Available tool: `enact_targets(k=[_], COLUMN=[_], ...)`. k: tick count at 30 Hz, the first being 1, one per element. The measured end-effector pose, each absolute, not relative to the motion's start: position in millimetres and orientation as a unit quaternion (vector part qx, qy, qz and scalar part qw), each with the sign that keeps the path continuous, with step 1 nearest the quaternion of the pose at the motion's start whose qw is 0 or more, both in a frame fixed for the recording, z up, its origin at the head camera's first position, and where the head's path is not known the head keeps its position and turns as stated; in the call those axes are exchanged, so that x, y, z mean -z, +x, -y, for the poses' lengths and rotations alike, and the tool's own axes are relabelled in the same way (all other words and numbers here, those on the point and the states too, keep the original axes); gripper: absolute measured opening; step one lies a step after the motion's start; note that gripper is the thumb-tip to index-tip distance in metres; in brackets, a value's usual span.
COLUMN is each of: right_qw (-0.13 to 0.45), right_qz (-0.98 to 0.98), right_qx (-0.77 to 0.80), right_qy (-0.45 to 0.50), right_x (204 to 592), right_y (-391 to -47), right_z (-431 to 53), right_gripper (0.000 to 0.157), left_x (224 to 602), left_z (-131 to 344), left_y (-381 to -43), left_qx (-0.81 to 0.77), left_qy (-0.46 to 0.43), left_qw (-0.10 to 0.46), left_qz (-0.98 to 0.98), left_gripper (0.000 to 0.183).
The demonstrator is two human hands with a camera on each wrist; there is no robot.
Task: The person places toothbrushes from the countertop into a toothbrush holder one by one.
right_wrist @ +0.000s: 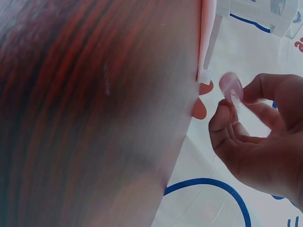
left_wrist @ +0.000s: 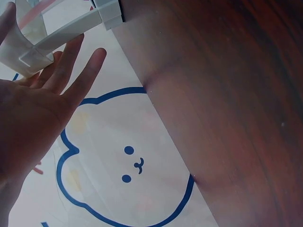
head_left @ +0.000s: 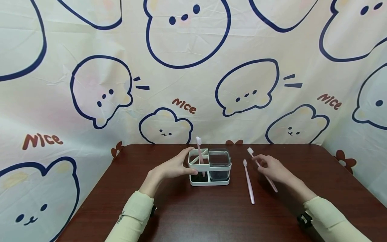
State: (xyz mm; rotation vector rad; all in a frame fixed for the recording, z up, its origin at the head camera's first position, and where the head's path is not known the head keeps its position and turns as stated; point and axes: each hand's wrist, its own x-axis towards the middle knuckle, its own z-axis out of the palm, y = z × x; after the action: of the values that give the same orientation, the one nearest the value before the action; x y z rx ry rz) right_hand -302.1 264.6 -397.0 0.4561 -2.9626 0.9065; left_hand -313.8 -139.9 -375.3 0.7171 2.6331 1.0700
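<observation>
My left hand (head_left: 172, 167) grips the left side of a white toothbrush holder (head_left: 220, 169), thumb at the front and fingers toward the back. One pink toothbrush (head_left: 200, 151) stands in a left compartment of the holder, head up and leaning slightly. Between thumb and fingers, my right hand (head_left: 274, 168) pinches a second pink toothbrush (head_left: 272, 185), its white bristled head pointing away to the far left. A third toothbrush (head_left: 249, 185) lies on the table between the holder and the right hand. In the right wrist view the pinched toothbrush (right_wrist: 231, 85) appears nearly end-on.
The brown wooden table (head_left: 187, 215) ends at the back against a cream curtain (head_left: 205, 87) printed with cartoon bears. On the holder's right half sits a clear, grey-tinted cup (head_left: 219, 158). Both wrists wear dark straps below light sleeves (head_left: 133, 213).
</observation>
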Motion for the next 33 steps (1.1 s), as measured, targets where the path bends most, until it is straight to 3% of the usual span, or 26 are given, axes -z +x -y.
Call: enact_targets(k=[14, 33], right_qw=[0.096, 0.145], right_qz=[0.931, 0.911], right_qx=[-0.317, -0.343], right_qy=[0.151, 0.179], right_x=[387.1, 365.5], right_y=[-300.9, -294.8], right_z=[-257.2, -238.4], right_gripper=[0.039, 0.047], left_x=[376.2, 374.3], left_z=[139.6, 139.7], left_y=[-314.4, -313.8], left_qx=[-0.361, -0.362], left_qy=[0.243, 0.246], left_qw=[0.106, 0.105], left_qz=[-0.894, -0.893], left_gripper=[0.096, 0.098])
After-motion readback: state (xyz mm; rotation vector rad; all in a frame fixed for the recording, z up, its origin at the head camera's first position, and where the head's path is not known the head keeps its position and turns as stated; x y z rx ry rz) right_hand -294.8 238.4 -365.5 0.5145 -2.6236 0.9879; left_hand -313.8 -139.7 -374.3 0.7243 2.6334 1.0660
